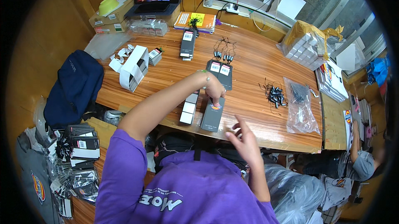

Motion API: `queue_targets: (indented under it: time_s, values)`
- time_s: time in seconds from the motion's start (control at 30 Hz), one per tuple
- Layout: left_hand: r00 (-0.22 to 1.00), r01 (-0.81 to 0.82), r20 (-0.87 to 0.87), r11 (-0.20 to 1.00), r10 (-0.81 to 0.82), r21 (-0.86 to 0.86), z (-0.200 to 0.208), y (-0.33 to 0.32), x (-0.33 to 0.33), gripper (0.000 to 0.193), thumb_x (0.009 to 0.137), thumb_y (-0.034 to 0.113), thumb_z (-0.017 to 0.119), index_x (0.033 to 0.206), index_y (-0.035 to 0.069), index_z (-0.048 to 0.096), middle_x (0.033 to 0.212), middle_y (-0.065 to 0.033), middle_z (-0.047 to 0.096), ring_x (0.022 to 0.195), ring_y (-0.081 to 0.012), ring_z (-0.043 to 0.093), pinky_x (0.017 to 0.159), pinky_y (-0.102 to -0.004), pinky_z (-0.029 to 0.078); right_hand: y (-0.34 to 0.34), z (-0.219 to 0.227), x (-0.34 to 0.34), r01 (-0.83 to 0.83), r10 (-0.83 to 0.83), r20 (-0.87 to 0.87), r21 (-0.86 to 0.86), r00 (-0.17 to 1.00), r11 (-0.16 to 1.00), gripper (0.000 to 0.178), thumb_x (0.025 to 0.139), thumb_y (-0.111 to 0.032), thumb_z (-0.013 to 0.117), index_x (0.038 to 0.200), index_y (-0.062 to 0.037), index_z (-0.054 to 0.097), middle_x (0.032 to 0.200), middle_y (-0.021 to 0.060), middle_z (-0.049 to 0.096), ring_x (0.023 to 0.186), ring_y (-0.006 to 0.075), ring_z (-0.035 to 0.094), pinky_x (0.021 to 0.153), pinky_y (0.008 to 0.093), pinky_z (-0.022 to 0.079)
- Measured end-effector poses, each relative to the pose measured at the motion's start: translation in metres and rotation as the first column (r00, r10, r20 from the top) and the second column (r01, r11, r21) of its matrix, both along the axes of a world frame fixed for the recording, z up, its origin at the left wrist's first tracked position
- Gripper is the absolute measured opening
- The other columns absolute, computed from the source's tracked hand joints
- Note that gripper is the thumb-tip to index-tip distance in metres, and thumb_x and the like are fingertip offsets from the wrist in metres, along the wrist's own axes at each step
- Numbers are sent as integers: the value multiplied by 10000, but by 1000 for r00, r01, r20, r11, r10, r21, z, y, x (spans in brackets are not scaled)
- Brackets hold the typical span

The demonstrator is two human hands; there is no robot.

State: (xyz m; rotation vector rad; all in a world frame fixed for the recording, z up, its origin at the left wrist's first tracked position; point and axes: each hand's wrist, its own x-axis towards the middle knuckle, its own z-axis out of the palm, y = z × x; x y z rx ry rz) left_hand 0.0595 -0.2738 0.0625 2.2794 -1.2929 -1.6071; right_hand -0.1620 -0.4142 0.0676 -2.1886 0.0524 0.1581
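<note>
My left hand [214,87] reaches across the table with its fingers bent down, closed on the far end of a dark grey hang tag [212,118] at the top of a stack. Just left of that stack stands a column of dark tags with white stickers [188,113], partly covered by my left forearm. My right hand [246,141] is raised near the table's front edge, fingers apart and holding nothing. Beyond my left hand lie two stickered hang tags [220,69] with black string loops [224,54].
A pile of black strings [276,95] and a clear plastic bag [300,109] lie to the right. A white box [134,69] and another tag stack [188,43] stand farther back. A wrapped carton [303,46] is at back right. Another person [362,165] is at far right.
</note>
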Motion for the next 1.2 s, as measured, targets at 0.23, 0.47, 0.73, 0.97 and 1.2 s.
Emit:
queue_targets:
  time_s: [0.23,0.47,0.73,0.97,1.2]
  values:
    - [830,-28,495,906,256,-422,3,9,-52,523,778,143,593,1250,9,414,1243,-202,447,1170,-353,413,941,-401,386,-31,-18,-27,195,-203,25,190,979,962,459,786,-85,639,1213,-23,481,878,52,534,704,112,501,650,237,434]
    - [320,-221,291,369,902,-903,24,114,-32,528,833,191,574,1288,35,356,1252,-192,420,1199,-336,375,1014,-381,309,-45,-44,13,172,-183,321,65,929,983,351,768,-2,578,1113,4,514,886,104,515,793,196,507,725,293,427]
    - [172,-457,662,655,729,-602,17,185,33,297,751,136,636,987,-25,553,1037,-195,542,1021,-334,504,900,-396,409,-49,-69,36,108,-64,426,-80,903,991,306,760,7,575,1062,25,528,834,130,502,748,232,497,698,316,422]
    - [183,-631,792,687,582,-360,1,192,66,229,738,128,587,947,38,569,968,-165,614,945,-325,585,796,-414,463,-59,-80,34,161,-192,323,120,927,980,235,805,1,550,1039,13,531,812,30,493,715,109,456,662,221,398]
    - [193,-629,777,683,599,-370,4,198,70,304,634,100,694,906,28,577,909,-171,630,884,-331,601,747,-404,478,-55,-68,36,185,-218,294,135,931,973,190,779,20,546,968,32,556,790,89,508,703,170,491,670,269,421]
